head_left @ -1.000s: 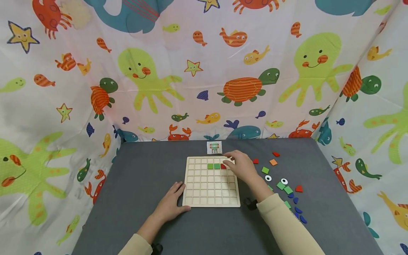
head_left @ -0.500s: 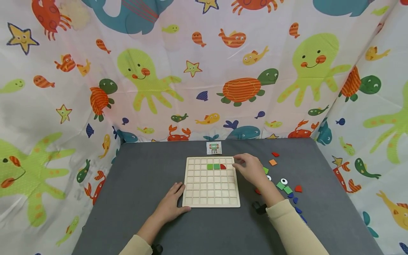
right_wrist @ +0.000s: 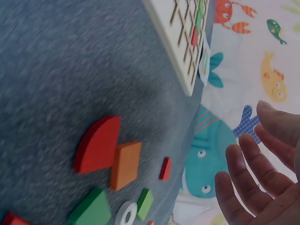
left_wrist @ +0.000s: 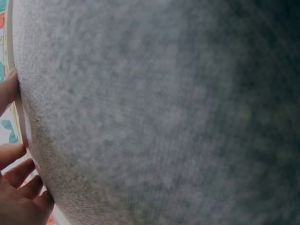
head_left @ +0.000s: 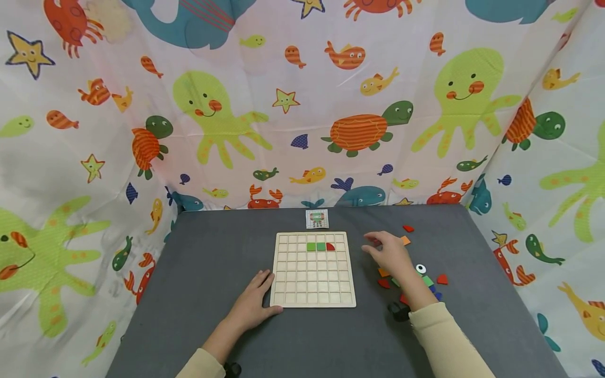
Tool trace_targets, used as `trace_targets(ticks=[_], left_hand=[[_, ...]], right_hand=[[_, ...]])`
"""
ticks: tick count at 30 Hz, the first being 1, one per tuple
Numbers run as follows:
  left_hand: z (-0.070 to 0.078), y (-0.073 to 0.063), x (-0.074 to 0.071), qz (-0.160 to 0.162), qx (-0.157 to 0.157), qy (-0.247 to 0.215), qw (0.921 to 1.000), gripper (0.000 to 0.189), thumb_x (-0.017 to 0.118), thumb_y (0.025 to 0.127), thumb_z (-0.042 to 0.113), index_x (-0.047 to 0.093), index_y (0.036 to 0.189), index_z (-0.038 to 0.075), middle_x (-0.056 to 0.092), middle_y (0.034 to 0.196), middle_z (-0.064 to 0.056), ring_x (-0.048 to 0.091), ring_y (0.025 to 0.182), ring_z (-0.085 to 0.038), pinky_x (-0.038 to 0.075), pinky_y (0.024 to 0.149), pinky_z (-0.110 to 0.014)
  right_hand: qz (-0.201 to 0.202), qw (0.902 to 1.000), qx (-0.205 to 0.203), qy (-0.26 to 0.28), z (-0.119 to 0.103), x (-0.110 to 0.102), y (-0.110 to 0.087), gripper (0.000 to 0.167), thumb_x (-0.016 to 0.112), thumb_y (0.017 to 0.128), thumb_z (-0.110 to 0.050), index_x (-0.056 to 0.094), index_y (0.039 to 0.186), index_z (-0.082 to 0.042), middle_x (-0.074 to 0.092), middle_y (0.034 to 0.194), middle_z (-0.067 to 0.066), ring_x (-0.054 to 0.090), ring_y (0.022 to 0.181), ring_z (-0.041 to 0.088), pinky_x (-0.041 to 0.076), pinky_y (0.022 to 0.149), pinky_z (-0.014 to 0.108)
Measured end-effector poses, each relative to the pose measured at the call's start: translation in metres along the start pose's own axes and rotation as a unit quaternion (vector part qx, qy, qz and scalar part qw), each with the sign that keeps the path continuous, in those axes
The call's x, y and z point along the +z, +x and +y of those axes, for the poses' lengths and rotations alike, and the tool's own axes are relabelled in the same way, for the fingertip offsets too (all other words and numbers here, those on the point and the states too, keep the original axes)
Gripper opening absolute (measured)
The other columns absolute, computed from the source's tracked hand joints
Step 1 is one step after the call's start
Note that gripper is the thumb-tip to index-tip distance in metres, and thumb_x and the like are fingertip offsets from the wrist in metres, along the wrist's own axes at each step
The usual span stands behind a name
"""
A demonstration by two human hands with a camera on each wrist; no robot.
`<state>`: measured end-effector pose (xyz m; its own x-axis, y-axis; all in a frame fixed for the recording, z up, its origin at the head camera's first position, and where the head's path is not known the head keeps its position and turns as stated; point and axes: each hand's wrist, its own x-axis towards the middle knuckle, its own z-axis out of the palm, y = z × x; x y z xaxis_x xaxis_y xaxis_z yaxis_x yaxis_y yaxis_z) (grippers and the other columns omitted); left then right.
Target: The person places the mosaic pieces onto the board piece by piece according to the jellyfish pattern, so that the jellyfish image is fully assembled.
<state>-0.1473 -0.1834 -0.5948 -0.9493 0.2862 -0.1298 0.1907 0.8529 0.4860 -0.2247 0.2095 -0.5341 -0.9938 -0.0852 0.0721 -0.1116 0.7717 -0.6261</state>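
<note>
A pale wooden grid board (head_left: pixel 312 278) lies on the grey table. In one of its upper rows sit two green squares (head_left: pixel 316 247) and a red quarter-circle piece (head_left: pixel 330 247). My left hand (head_left: pixel 252 304) rests at the board's lower left corner, fingers against the left side and thumb by the bottom edge; its fingertips (left_wrist: pixel 30 166) touch the edge in the left wrist view. Right of the board, my right hand (head_left: pixel 389 254) hovers over loose pieces with fingers loosely bent and nothing held. Beneath it, the right wrist view shows a red quarter-circle (right_wrist: pixel 98 147) beside an orange square (right_wrist: pixel 125 165).
A small printed card (head_left: pixel 317 219) lies behind the board. More pieces are scattered at the right, among them a white ring (head_left: pixel 420 269), a red piece (head_left: pixel 442 279) and an orange square (head_left: pixel 405 240). A sea-animal curtain (head_left: pixel 302 105) stands behind the table.
My right hand has drawn away from the board's upper right to above the loose pieces, uncovering the red quarter-circle in the grid. The left hand stays in place.
</note>
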Motion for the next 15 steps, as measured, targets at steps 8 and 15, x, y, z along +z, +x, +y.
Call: trace_targets(ticks=[8,15], left_hand=[[-0.004,-0.001,0.002,0.000,-0.003,0.009,1.0000,0.097,0.081,0.081,0.053,0.038,0.157,0.011,0.031,0.164,-0.013,0.024,0.153,-0.035,0.037,0.113,-0.056],[-0.004,0.000,0.004,0.002,-0.001,0.010,0.9999,0.096,0.081,0.081,0.052,0.038,0.157,0.011,0.031,0.164,-0.012,0.023,0.154,-0.034,0.037,0.114,-0.056]], right_hand=[[-0.004,1.0000,0.003,-0.007,0.023,0.000,0.000,0.037,0.075,0.093,-0.021,0.070,0.127,-0.009,0.068,0.121,0.015,0.065,0.104,0.033,0.056,0.081,0.049],[-0.005,0.9997,0.021,-0.015,0.042,-0.006,-0.002,0.038,0.075,0.092,-0.013,0.068,0.129,-0.006,0.068,0.121,0.019,0.065,0.107,0.038,0.055,0.083,0.053]])
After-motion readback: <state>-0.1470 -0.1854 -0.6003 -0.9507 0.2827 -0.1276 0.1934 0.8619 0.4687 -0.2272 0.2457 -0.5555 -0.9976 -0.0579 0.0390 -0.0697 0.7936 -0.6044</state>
